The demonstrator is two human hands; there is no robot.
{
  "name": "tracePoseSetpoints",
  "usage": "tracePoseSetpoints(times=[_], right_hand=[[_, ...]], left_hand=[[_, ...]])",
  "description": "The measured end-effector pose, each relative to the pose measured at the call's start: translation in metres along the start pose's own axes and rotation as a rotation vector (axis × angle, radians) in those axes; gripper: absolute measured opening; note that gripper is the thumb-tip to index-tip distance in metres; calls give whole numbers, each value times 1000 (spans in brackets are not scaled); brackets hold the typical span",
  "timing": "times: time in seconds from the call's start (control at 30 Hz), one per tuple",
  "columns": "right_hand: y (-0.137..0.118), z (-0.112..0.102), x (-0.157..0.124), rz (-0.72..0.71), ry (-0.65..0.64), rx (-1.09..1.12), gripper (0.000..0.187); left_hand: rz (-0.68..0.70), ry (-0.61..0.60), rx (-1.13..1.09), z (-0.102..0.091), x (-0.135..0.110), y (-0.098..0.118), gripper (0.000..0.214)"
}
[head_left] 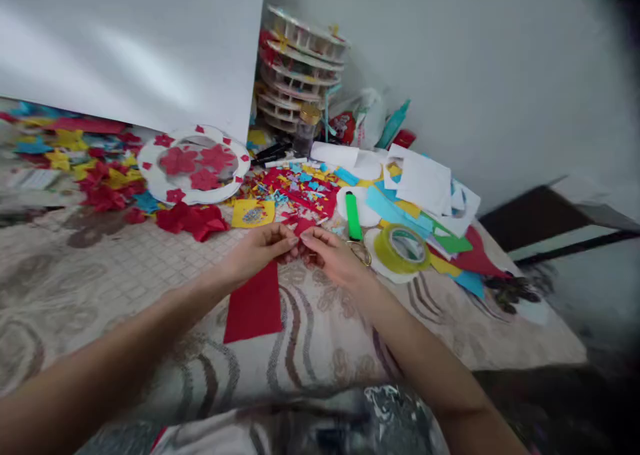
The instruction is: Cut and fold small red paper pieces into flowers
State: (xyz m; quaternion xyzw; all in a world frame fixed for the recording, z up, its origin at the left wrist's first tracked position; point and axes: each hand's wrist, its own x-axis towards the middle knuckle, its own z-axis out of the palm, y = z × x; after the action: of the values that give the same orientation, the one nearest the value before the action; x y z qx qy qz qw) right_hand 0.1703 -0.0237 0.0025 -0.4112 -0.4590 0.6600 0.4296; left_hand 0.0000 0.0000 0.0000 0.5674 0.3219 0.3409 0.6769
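Both hands meet near the middle of the table, fingertips close together. My left hand [270, 245] is closed in a pinch, and my right hand [327, 252] pinches from the other side. Between them a small piece of red paper [303, 226] shows above the fingertips; its full shape is hidden. Under my left wrist lies a flat red paper strip [255, 305]. A yellow paper square [253, 213] with small bits on it sits just beyond my left hand. Close to my right hand are scissors [361, 252], partly covered, and a green cutter [353, 216].
A roll of yellow tape [401, 248] rests at right beside paper sheets [425, 182]. To the left are a white ring with red flowers [194, 165] and heaped paper cut-outs [100, 185]. Behind stand a tiered rack [303, 68], a jar [305, 132] and a white board [125, 48].
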Motion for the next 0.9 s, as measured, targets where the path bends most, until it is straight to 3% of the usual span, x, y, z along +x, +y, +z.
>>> tracePoseSetpoints(times=[0.2,0.9], right_hand=[[-2,1,-1,37,23,25,14],[2,4,-5,-68,104,-70,10]], left_hand=[[9,18,-10,-1,-2,5,20],[5,175,1,0,1,6,31]])
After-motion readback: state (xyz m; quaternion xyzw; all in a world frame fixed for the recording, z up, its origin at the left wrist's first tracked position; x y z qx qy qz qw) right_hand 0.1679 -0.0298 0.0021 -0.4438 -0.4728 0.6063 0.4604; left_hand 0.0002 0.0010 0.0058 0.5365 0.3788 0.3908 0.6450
